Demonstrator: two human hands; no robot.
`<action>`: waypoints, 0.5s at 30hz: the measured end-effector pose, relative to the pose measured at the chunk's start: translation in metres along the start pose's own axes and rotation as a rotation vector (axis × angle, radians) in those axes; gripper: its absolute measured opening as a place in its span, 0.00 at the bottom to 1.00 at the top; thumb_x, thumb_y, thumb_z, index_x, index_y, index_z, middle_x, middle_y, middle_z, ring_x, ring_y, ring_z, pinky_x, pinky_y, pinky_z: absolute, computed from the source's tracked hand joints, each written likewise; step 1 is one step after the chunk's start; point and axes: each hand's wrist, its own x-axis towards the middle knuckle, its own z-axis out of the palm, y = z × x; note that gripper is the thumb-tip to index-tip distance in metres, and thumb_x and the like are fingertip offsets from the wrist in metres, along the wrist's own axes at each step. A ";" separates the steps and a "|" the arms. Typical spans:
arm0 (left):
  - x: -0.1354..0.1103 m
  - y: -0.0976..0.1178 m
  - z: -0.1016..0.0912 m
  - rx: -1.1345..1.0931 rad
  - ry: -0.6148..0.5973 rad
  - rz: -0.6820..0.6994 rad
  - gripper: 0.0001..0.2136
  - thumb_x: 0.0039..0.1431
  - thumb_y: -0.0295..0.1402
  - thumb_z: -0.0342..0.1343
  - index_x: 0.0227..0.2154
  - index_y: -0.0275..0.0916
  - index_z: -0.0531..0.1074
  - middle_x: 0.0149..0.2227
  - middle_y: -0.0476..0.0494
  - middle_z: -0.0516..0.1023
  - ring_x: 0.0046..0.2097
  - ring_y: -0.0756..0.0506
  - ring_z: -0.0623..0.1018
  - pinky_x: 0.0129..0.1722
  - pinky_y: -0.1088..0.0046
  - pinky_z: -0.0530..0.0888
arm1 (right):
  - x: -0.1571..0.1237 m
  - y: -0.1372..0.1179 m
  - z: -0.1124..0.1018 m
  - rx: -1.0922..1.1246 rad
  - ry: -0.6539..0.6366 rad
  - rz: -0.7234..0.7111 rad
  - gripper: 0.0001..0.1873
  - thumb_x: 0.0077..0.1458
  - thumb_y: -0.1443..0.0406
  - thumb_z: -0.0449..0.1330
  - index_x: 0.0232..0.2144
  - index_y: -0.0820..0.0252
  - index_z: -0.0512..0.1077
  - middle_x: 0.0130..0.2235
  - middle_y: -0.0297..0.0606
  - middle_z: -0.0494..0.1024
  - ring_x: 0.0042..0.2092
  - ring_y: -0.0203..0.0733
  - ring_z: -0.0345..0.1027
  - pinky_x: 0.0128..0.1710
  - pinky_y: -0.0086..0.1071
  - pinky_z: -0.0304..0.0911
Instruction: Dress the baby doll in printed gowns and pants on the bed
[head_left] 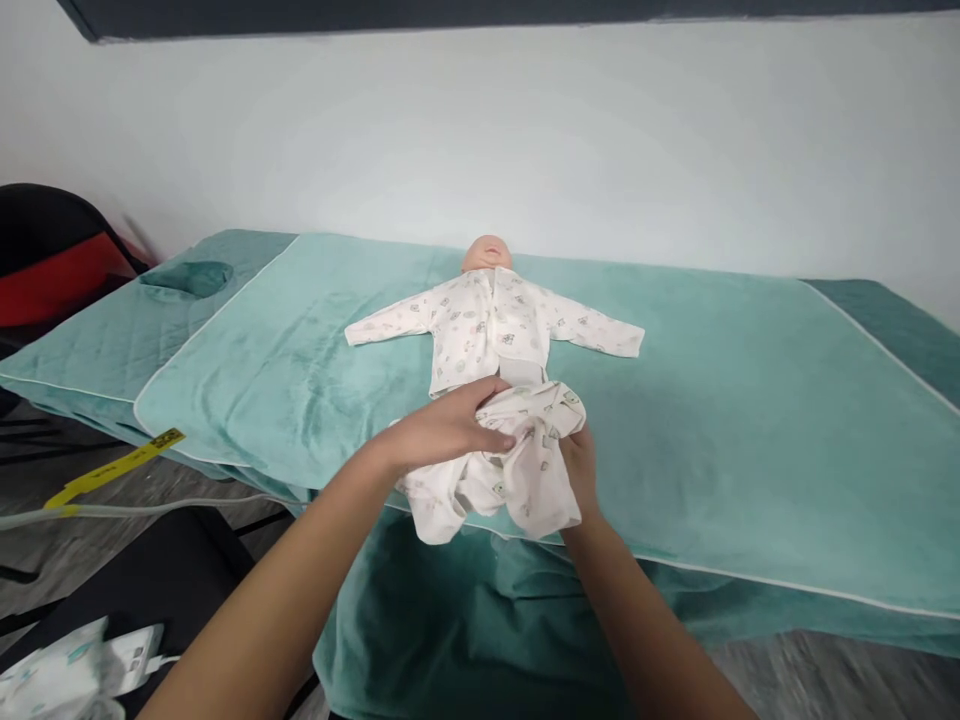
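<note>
A baby doll (487, 255) lies on its back, arms spread to both sides, in a white printed baby jacket (491, 315). A plain white patch shows below the jacket's hem. In front of it, white printed baby pants (536, 470) hang bunched, their two legs drooping towards me. My left hand (450, 425) is closed on the cloth from the left, thumb on top of the fabric. From the right, my right hand (581, 465) holds the same pants, most of its fingers hidden behind the cloth. The doll's legs are out of sight.
The doll rests on a green bed cover (750, 430) against a white wall. A bed opening (187, 280) is at far left. A black chair (172, 580) at lower left bears a white package (60, 670) and a white device (135, 655). A cable (210, 502) with a yellow tag (112, 470) stretches beside the bed.
</note>
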 end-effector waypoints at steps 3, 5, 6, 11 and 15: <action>0.007 -0.001 -0.009 0.051 0.044 0.033 0.17 0.51 0.33 0.60 0.45 0.43 0.72 0.48 0.46 0.76 0.50 0.40 0.75 0.47 0.65 0.70 | 0.015 0.001 -0.008 -0.125 0.227 -0.121 0.16 0.54 0.55 0.57 0.43 0.53 0.66 0.44 0.37 0.73 0.45 0.46 0.66 0.43 0.38 0.62; 0.019 -0.005 -0.009 0.137 0.212 0.094 0.13 0.52 0.30 0.56 0.42 0.42 0.71 0.46 0.45 0.76 0.49 0.41 0.75 0.48 0.65 0.69 | 0.026 0.000 -0.009 -0.224 0.275 -0.182 0.13 0.54 0.56 0.57 0.39 0.54 0.65 0.38 0.35 0.72 0.41 0.44 0.65 0.40 0.36 0.61; 0.026 -0.007 -0.007 0.183 0.306 0.126 0.11 0.53 0.28 0.54 0.41 0.41 0.71 0.45 0.45 0.76 0.48 0.41 0.74 0.48 0.65 0.69 | 0.032 -0.001 -0.008 -0.248 0.271 -0.199 0.12 0.54 0.56 0.56 0.38 0.54 0.65 0.37 0.34 0.71 0.39 0.43 0.64 0.40 0.35 0.61; 0.049 -0.016 -0.001 0.251 0.538 0.124 0.10 0.52 0.25 0.52 0.38 0.40 0.70 0.42 0.46 0.76 0.47 0.43 0.73 0.50 0.65 0.67 | 0.057 -0.010 -0.012 -0.270 0.234 -0.245 0.09 0.55 0.57 0.55 0.33 0.56 0.65 0.34 0.32 0.71 0.38 0.41 0.63 0.38 0.33 0.60; 0.037 -0.016 -0.018 0.003 0.235 -0.015 0.08 0.51 0.33 0.60 0.35 0.38 0.73 0.35 0.48 0.75 0.39 0.45 0.74 0.39 0.70 0.68 | 0.070 -0.014 -0.030 -0.394 0.142 -0.261 0.09 0.52 0.59 0.55 0.32 0.57 0.69 0.32 0.33 0.73 0.37 0.42 0.64 0.38 0.34 0.60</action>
